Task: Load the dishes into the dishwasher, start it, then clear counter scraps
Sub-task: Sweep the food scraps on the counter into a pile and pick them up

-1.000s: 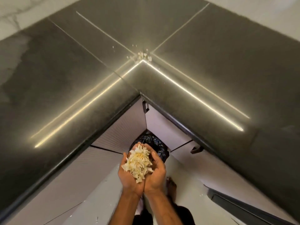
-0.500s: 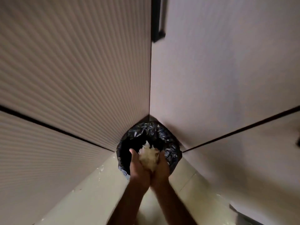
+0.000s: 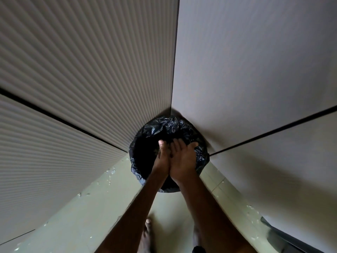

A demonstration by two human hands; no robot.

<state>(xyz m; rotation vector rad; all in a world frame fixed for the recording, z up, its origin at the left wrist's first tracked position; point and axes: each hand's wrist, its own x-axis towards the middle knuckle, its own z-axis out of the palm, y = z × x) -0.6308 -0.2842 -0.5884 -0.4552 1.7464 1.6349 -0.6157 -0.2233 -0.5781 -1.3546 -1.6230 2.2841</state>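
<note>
bin bag [image 3: 184,128]: glossy black | left cabinet doors [image 3: 82,70]: beige, fine ribbed stripes | right cabinet doors [image 3: 255,61]: plain grey-white | floor [image 3: 102,207]: pale green

arms: left forearm [image 3: 131,216], right forearm [image 3: 206,207] bare | hands: left hand [image 3: 162,162], right hand [image 3: 184,161] bare | foot [image 3: 146,234]: bare, toes showing | clothing: dark garment [image 3: 198,249], only its edge visible
</note>
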